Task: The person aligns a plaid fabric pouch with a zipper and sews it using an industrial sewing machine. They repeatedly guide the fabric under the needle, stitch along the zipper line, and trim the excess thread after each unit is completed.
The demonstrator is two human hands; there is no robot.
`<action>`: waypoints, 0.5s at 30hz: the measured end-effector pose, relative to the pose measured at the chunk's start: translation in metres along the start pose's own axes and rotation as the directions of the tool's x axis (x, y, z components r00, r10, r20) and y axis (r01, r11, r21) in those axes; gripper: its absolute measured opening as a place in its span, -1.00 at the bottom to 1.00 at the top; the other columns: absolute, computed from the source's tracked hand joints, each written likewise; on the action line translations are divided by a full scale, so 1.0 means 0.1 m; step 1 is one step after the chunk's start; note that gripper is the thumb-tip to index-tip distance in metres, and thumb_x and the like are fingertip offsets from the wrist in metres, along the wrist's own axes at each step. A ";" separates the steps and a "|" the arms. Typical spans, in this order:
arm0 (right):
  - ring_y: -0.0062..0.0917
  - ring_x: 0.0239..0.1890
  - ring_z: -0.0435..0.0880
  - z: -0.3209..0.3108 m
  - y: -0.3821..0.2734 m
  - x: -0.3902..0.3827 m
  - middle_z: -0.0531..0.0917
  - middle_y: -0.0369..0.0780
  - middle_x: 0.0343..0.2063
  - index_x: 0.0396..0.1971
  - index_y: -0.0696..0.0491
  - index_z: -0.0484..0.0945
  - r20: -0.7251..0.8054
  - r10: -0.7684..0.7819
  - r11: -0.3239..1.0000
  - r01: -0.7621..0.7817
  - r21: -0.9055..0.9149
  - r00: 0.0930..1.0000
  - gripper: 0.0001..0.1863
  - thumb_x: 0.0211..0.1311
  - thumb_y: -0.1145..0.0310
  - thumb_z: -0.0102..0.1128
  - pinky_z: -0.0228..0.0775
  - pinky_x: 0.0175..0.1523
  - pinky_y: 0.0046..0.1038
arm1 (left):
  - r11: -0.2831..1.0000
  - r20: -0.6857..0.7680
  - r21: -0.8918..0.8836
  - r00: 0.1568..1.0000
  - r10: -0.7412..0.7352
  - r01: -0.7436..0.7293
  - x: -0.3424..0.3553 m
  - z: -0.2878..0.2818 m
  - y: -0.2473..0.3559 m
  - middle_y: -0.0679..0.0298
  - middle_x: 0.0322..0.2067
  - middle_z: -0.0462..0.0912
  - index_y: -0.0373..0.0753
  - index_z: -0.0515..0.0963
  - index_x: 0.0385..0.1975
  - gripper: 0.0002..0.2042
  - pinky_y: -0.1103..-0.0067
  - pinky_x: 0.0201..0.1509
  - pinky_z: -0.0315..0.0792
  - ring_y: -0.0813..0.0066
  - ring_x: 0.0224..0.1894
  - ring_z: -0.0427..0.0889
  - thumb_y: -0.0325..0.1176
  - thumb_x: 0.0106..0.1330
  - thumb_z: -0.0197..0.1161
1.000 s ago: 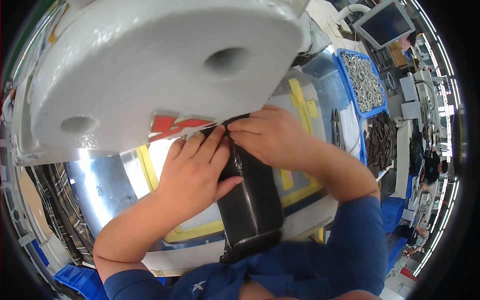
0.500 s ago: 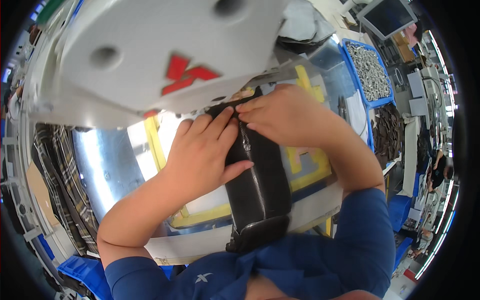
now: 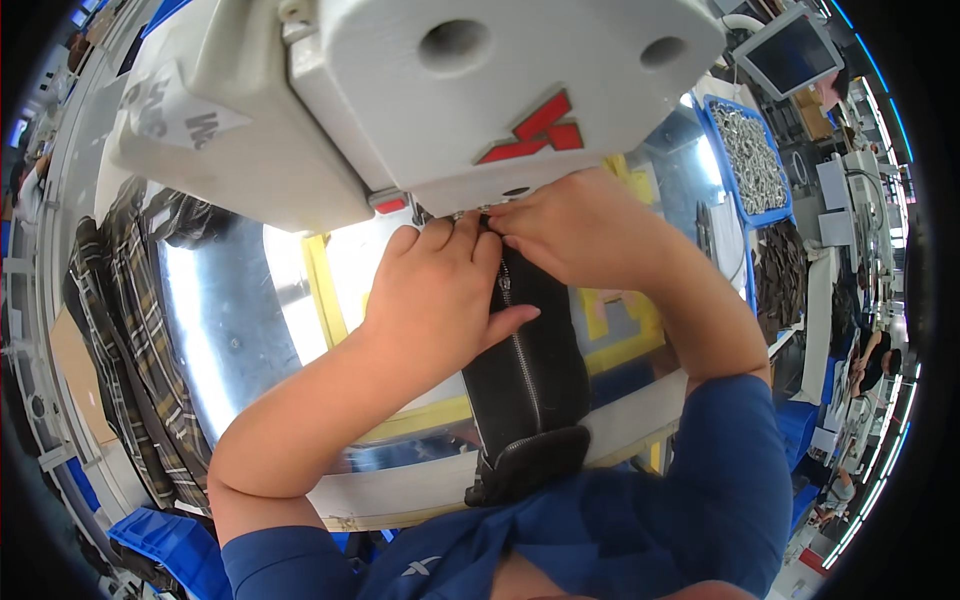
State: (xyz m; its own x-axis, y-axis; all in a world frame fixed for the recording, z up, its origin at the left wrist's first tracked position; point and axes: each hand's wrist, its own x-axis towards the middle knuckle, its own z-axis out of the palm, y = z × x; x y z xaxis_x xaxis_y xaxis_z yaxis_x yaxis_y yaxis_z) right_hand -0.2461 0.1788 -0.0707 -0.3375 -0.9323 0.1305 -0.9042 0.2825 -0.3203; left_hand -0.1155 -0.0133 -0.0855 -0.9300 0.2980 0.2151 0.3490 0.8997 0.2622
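Observation:
A long black fabric piece [image 3: 561,345] with a metal zipper [image 3: 522,368] down its middle runs from near my body up under the white sewing machine head [image 3: 430,110]. My left hand [image 3: 432,288] lies flat on its left side, fingers spread toward the machine, thumb stretched across the zipper below the slider [image 3: 506,285]. At the upper end, my right hand [image 3: 588,232] has its fingers pressed together on the fabric, close to the left fingertips. The machine head hides the fabric's far end and the needle area. Near my shirt, the near end is folded over.
A blue tray [image 3: 752,208] of small metal parts stands at the right, with dark brown pieces [image 3: 779,280] below it. Folded plaid cloth [image 3: 140,350] lies at the left. Yellow tape [image 3: 322,285] marks the shiny worktop. A blue bin [image 3: 170,545] sits lower left.
The view has shifted, so the machine head appears farther right. Both hands and the fabric sit slightly farther right in the picture, and the fabric's far end is now hidden under the machine.

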 end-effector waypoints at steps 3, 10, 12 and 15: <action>-0.23 -0.23 0.79 0.01 0.00 -0.01 0.80 -0.24 -0.26 -0.21 0.04 0.74 -0.027 -0.014 1.000 0.014 0.010 1.000 -0.84 0.38 0.34 0.23 0.62 -0.20 -0.19 | 1.000 0.042 -0.023 0.999 -0.020 0.021 0.02 -0.03 0.00 -0.10 0.20 0.70 -0.34 0.63 -0.01 -0.27 0.28 0.18 0.48 0.07 0.11 0.70 0.27 0.15 0.52; -0.27 -0.24 0.80 0.04 -0.04 0.03 0.80 -0.24 -0.26 -0.20 0.03 0.74 -0.043 -0.014 1.000 0.014 -0.004 0.999 -0.84 0.38 0.33 0.23 0.61 -0.22 -0.22 | 0.998 0.077 -0.026 0.996 -0.050 0.052 0.01 -0.08 0.00 -0.10 0.19 0.70 -0.36 0.63 -0.01 -0.27 0.26 0.17 0.49 0.05 0.11 0.71 0.25 0.13 0.54; -0.27 -0.25 0.80 0.10 -0.05 0.03 0.79 -0.24 -0.26 -0.20 0.03 0.74 -0.059 -0.023 1.000 0.023 -0.006 0.998 -0.84 0.38 0.33 0.23 0.61 -0.22 -0.22 | 0.997 0.121 -0.023 0.990 -0.077 0.080 0.02 -0.12 0.00 -0.10 0.18 0.70 -0.36 0.63 -0.01 -0.27 0.26 0.17 0.49 0.05 0.12 0.71 0.24 0.12 0.55; -0.28 -0.25 0.80 0.08 -0.04 0.04 0.79 -0.24 -0.25 -0.18 0.04 0.74 -0.002 -0.008 0.999 0.008 -0.041 1.000 -0.83 0.39 0.33 0.23 0.61 -0.22 -0.23 | 0.996 0.100 -0.040 0.992 -0.080 0.084 0.00 -0.10 -0.02 -0.11 0.18 0.70 -0.37 0.63 -0.01 -0.27 0.25 0.18 0.50 0.05 0.12 0.71 0.22 0.11 0.57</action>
State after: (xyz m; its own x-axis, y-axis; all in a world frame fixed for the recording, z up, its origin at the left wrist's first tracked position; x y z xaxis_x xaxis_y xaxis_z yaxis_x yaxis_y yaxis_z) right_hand -0.2419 0.1722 -0.0764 -0.3306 -0.9341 0.1352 -0.9170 0.2840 -0.2801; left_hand -0.1145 -0.0182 -0.0765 -0.9618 0.2555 0.0983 0.2736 0.9081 0.3169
